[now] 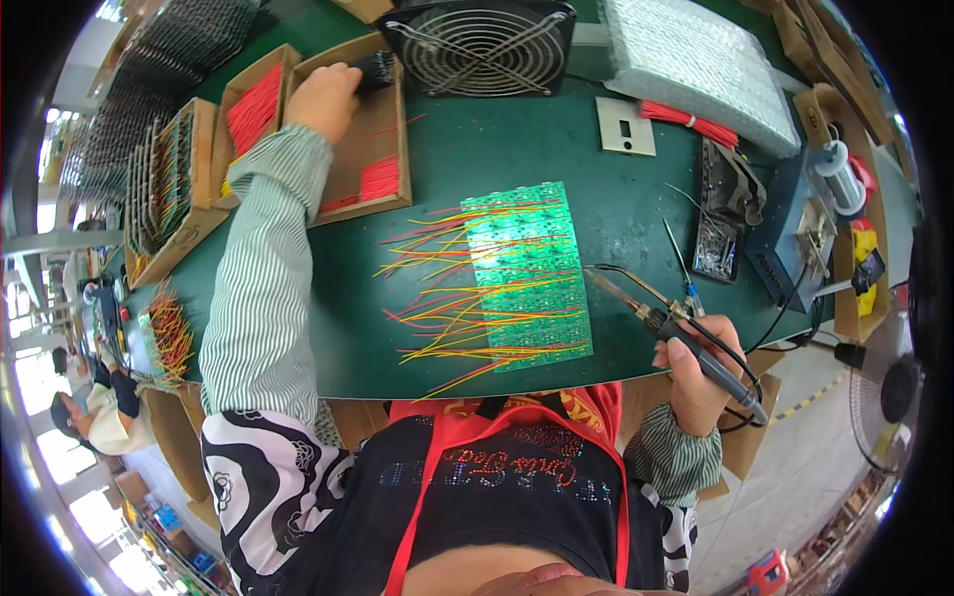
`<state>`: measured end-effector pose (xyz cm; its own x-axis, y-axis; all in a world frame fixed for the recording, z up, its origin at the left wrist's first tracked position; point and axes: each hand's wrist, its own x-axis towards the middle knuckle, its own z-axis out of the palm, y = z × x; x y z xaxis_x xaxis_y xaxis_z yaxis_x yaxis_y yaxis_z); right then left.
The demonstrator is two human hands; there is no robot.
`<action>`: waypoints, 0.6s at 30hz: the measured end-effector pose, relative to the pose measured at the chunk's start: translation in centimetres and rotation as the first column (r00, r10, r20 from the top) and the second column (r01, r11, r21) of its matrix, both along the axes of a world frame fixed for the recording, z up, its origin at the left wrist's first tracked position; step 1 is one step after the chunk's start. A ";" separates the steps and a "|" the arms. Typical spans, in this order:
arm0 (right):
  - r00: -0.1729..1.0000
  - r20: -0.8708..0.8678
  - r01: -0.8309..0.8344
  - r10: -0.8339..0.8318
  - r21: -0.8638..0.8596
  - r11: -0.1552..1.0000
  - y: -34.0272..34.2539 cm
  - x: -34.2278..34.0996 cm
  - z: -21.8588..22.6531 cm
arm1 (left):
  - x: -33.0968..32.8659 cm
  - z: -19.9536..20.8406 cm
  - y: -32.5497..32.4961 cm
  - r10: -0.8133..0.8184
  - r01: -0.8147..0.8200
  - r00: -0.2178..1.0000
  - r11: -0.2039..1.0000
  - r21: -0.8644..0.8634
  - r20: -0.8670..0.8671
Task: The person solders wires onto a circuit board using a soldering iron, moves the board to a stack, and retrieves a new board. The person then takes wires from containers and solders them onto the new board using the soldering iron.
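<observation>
Three brown cardboard boxes sit at the far left of the green tabletop (pixel 556 139). A flat open box (pixel 373 134) holds red wires. A thin box (pixel 260 99) beside it holds more red wires. A third box (pixel 171 189) holds green boards standing up.

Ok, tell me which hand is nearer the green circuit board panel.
Right. The right hand, holding the soldering iron, sits just off the green circuit board panel at its right edge. The left hand is far off, in the cardboard tray of wires.
</observation>
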<state>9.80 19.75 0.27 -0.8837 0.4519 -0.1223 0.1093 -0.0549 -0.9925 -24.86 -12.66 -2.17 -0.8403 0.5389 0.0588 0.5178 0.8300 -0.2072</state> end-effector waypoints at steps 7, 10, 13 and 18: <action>1.000 0.021 0.004 -0.004 -0.001 1.000 0.4 -0.3 -0.3 | -0.5 0.2 -1.1 -0.027 0.040 0.997 0.977 0.207 -0.068; 0.999 0.032 0.001 0.000 -0.024 1.000 0.3 -0.4 -0.3 | -0.3 0.8 -1.0 -0.085 0.116 0.988 0.962 0.248 -0.131; 0.999 0.045 0.004 -0.003 -0.026 1.000 0.2 -0.4 -0.1 | 0.0 1.0 -0.7 -0.085 0.118 0.984 0.968 0.220 -0.156; 0.999 0.050 0.012 -0.010 -0.029 1.000 0.1 -0.1 -0.3 | 0.7 1.4 -0.6 -0.116 0.157 0.976 0.962 0.224 -0.186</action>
<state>9.68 19.86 -0.05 -0.8711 0.4573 -0.1792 0.1575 -0.0856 -0.9838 -24.19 -13.27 -0.81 -0.7263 0.6013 0.3332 0.6041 0.7895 -0.1080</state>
